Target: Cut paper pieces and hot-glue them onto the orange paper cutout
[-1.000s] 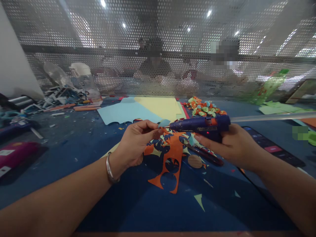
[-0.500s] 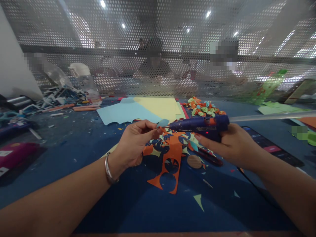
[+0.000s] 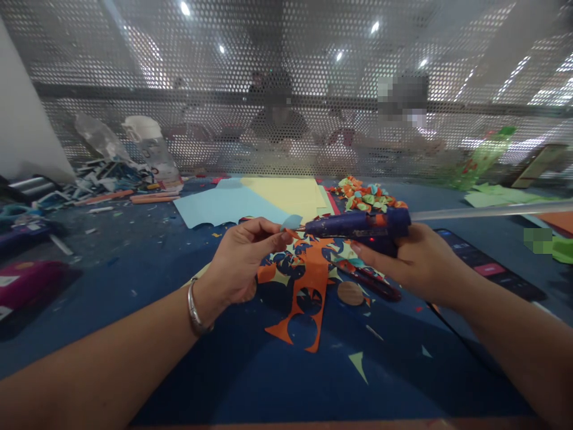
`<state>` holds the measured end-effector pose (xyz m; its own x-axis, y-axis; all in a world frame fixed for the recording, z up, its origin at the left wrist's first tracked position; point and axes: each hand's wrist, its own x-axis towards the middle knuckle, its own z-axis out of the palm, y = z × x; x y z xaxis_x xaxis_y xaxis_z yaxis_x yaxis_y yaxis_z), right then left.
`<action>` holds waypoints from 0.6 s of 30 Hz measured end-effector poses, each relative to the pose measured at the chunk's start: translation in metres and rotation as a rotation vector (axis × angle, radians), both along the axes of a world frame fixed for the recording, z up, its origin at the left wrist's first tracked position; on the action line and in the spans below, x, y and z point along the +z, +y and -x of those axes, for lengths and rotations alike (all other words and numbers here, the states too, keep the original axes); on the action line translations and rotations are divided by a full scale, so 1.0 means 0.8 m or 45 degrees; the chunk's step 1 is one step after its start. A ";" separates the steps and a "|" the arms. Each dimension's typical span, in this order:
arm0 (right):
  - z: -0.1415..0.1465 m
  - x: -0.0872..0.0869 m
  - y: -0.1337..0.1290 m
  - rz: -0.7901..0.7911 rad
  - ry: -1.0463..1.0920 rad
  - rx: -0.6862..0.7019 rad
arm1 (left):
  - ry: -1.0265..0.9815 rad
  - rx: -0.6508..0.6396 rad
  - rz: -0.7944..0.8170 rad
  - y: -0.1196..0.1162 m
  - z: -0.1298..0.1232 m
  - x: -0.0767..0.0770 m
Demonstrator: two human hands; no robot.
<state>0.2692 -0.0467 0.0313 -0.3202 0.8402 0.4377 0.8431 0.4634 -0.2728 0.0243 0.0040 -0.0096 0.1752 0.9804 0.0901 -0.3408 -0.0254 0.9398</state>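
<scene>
My left hand (image 3: 248,254) pinches small paper pieces, a light blue one (image 3: 291,223) and an orange one beneath it. My right hand (image 3: 418,260) is wrapped round a dark blue glue gun (image 3: 349,224) with a small red light and a clear glue stick (image 3: 483,209) out of its back. The gun's tip meets the paper at my left fingertips. Below lie a cut orange sheet (image 3: 312,275) with round holes, many scraps, a wooden disc (image 3: 350,293) and dark red-handled scissors (image 3: 380,283).
Behind are blue and yellow sheets (image 3: 277,194), a heap of small coloured paper pieces (image 3: 369,194) and a perforated screen with people beyond. A phone (image 3: 490,266) lies right. At left are a magenta case (image 3: 31,283), a water bottle (image 3: 154,149) and a scrap pile.
The view has shifted very slightly. Both hands keep their holds, with the glue gun's tip still at the paper pieces.
</scene>
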 end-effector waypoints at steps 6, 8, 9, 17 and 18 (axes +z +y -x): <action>-0.002 -0.003 0.001 0.125 0.145 -0.005 | -0.062 -0.013 -0.018 0.001 0.002 -0.002; -0.004 -0.002 0.004 0.165 0.147 -0.025 | -0.083 -0.021 -0.029 0.001 0.002 -0.002; -0.005 -0.001 0.006 0.192 0.151 -0.037 | -0.093 -0.027 -0.041 0.001 0.002 -0.002; -0.024 -0.008 0.036 0.741 0.501 -0.256 | -0.139 -0.152 0.063 -0.002 0.004 0.000; -0.027 -0.012 0.041 0.777 0.501 -0.255 | -0.129 -0.182 0.089 -0.002 0.005 -0.001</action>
<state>0.2906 -0.0141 0.0217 -0.0515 0.9959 -0.0738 0.6825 -0.0189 -0.7307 0.0205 0.0022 -0.0105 0.3067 0.9507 0.0469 -0.4292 0.0942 0.8983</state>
